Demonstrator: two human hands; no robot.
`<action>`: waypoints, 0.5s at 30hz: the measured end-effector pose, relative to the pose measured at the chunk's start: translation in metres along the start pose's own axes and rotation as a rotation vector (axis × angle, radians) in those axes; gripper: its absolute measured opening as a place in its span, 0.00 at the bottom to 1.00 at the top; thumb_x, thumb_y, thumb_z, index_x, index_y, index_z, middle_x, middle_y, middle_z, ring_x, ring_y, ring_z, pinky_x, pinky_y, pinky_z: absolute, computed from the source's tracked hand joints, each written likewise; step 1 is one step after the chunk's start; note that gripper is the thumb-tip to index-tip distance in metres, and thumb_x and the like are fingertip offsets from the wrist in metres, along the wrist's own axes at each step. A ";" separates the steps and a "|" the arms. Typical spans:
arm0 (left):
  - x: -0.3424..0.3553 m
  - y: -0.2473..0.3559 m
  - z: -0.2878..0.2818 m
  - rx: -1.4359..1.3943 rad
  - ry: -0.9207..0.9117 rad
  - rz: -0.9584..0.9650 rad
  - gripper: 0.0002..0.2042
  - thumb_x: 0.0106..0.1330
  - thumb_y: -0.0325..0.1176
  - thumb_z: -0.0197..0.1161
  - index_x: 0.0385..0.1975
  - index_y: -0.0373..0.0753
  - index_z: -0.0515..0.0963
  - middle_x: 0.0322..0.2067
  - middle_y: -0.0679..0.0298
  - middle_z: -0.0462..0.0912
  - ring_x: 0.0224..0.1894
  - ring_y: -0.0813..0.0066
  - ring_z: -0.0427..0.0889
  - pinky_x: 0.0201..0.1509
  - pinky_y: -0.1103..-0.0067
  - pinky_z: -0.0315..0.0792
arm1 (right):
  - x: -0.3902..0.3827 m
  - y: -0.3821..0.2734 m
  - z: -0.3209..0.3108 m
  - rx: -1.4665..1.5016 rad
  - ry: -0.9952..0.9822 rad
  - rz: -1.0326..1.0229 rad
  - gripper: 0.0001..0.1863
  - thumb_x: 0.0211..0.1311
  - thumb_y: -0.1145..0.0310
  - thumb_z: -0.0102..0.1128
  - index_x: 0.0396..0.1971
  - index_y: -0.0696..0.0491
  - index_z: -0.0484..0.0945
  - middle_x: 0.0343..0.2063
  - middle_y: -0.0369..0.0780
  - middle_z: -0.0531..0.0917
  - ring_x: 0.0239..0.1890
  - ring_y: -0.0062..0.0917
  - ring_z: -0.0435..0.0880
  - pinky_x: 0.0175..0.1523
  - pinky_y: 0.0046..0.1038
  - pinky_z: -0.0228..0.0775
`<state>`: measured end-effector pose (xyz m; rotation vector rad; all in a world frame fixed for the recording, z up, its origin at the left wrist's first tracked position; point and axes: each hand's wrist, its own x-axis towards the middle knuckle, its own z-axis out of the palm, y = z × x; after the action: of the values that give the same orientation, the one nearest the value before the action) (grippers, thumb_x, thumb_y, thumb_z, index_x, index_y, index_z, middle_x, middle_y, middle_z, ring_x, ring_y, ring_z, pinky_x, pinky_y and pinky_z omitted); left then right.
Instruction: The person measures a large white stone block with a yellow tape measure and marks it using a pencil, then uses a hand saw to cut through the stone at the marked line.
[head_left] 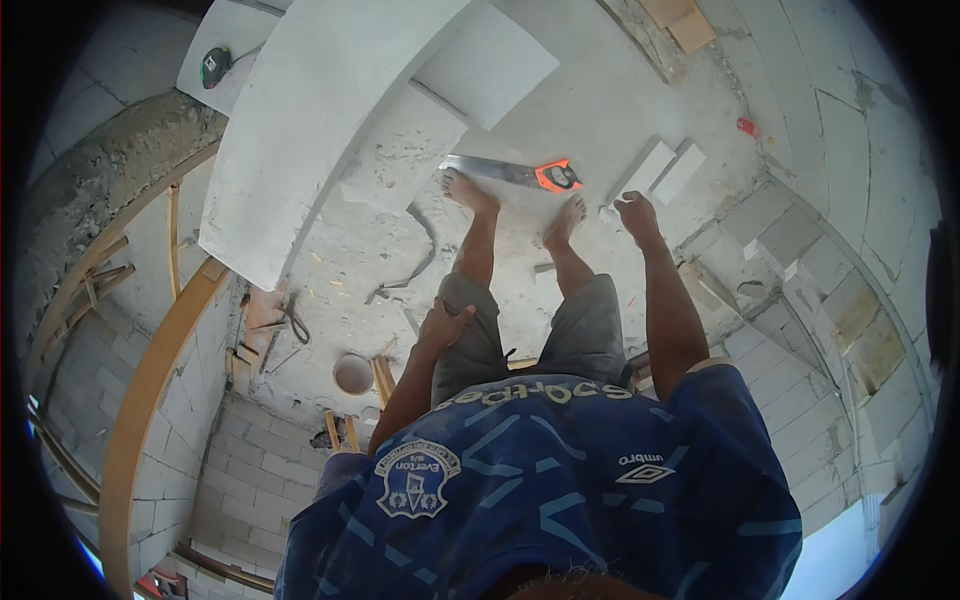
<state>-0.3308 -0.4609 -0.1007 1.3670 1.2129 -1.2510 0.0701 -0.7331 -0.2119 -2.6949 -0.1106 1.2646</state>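
Observation:
My left hand (444,327) rests on the left leg of my grey shorts, thumb apart and nothing in it. My right hand (636,216) is low over the floor in front of my right foot, its fingers closed. A small whitish bit (608,212) shows at its fingertips; what the fingers hold is too small to make out. Just beyond that hand, two narrow pale block strips (651,166) lie side by side. A hand saw (505,171) with an orange and black handle lies on the floor beyond my bare feet, its blade pointing left.
A large pale slab (320,110) takes up the upper left. On a pale piece beside it sits a tape measure (214,67). A dark strap-like strip (425,245) curves across the dusty floor, near a round bucket-like thing (353,373). Block walls (270,450) stand around.

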 end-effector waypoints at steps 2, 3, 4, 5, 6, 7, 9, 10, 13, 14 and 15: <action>0.024 -0.014 0.014 0.024 0.096 0.011 0.51 0.61 0.64 0.66 0.72 0.28 0.56 0.62 0.32 0.72 0.66 0.38 0.73 0.69 0.56 0.67 | 0.041 0.004 0.043 0.045 -0.102 0.120 0.26 0.63 0.58 0.64 0.56 0.58 0.79 0.54 0.53 0.84 0.60 0.47 0.81 0.64 0.40 0.72; 0.031 -0.021 0.023 0.043 0.158 -0.040 0.51 0.60 0.62 0.68 0.73 0.28 0.55 0.63 0.34 0.71 0.67 0.39 0.72 0.69 0.56 0.67 | 0.069 0.009 0.073 -0.016 -0.099 0.063 0.26 0.63 0.59 0.63 0.57 0.58 0.78 0.53 0.53 0.84 0.60 0.47 0.81 0.65 0.40 0.72; 0.046 -0.010 0.040 0.071 0.103 -0.021 0.51 0.60 0.62 0.68 0.73 0.28 0.55 0.63 0.34 0.71 0.67 0.39 0.72 0.69 0.56 0.67 | 0.090 0.045 0.088 -0.089 -0.072 0.058 0.26 0.63 0.61 0.62 0.58 0.58 0.77 0.53 0.53 0.84 0.60 0.47 0.81 0.65 0.40 0.72; 0.052 -0.003 0.047 0.078 0.181 -0.023 0.51 0.60 0.60 0.70 0.73 0.28 0.55 0.64 0.34 0.71 0.67 0.39 0.71 0.69 0.56 0.66 | 0.105 0.061 0.102 -0.087 -0.132 0.139 0.26 0.63 0.62 0.60 0.60 0.57 0.76 0.54 0.52 0.83 0.61 0.46 0.80 0.65 0.41 0.72; 0.054 -0.001 0.048 0.066 0.296 -0.036 0.51 0.60 0.58 0.71 0.73 0.28 0.55 0.64 0.34 0.70 0.67 0.40 0.71 0.69 0.56 0.66 | 0.127 0.056 0.119 -0.079 -0.199 0.176 0.27 0.63 0.63 0.59 0.62 0.56 0.74 0.56 0.52 0.83 0.62 0.45 0.80 0.66 0.41 0.72; 0.060 0.002 0.053 0.078 0.296 -0.038 0.51 0.60 0.58 0.71 0.73 0.28 0.55 0.64 0.34 0.70 0.67 0.40 0.71 0.69 0.56 0.66 | 0.152 0.061 0.139 -0.070 -0.204 0.182 0.27 0.63 0.63 0.59 0.62 0.56 0.74 0.56 0.52 0.83 0.62 0.45 0.80 0.66 0.41 0.72; 0.064 0.001 0.066 0.105 0.370 -0.038 0.50 0.59 0.55 0.73 0.73 0.27 0.56 0.65 0.35 0.69 0.68 0.41 0.70 0.70 0.57 0.65 | 0.190 0.079 0.183 -0.198 -0.215 0.111 0.27 0.64 0.64 0.57 0.64 0.52 0.72 0.59 0.49 0.80 0.64 0.42 0.79 0.65 0.41 0.72; 0.064 -0.001 0.069 0.115 0.369 -0.059 0.50 0.59 0.55 0.73 0.73 0.27 0.56 0.65 0.35 0.69 0.68 0.41 0.70 0.70 0.57 0.65 | 0.206 0.084 0.204 -0.191 -0.238 0.111 0.27 0.64 0.64 0.57 0.64 0.52 0.72 0.59 0.49 0.80 0.64 0.42 0.79 0.65 0.41 0.72; 0.068 -0.009 0.079 0.131 0.434 -0.111 0.49 0.59 0.54 0.74 0.72 0.27 0.59 0.65 0.35 0.70 0.67 0.41 0.71 0.70 0.57 0.66 | 0.250 0.088 0.258 -0.321 -0.270 0.131 0.24 0.67 0.62 0.55 0.62 0.49 0.73 0.60 0.45 0.78 0.65 0.38 0.77 0.65 0.42 0.71; 0.070 -0.011 0.085 0.111 0.446 -0.093 0.48 0.59 0.52 0.74 0.72 0.27 0.59 0.65 0.35 0.70 0.67 0.41 0.71 0.70 0.58 0.66 | 0.262 0.096 0.272 -0.321 -0.287 0.123 0.24 0.67 0.62 0.55 0.62 0.49 0.73 0.60 0.45 0.78 0.65 0.38 0.77 0.65 0.42 0.71; 0.074 -0.011 0.088 0.089 0.460 -0.071 0.47 0.59 0.51 0.75 0.71 0.28 0.60 0.64 0.35 0.70 0.67 0.41 0.71 0.70 0.58 0.66 | 0.274 0.102 0.284 -0.309 -0.287 0.147 0.24 0.66 0.63 0.55 0.62 0.49 0.73 0.60 0.47 0.78 0.65 0.41 0.77 0.66 0.43 0.71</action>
<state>-0.3521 -0.5403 -0.1820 1.7530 1.5421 -1.0794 0.0263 -0.7633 -0.6156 -2.7922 -0.1569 1.8112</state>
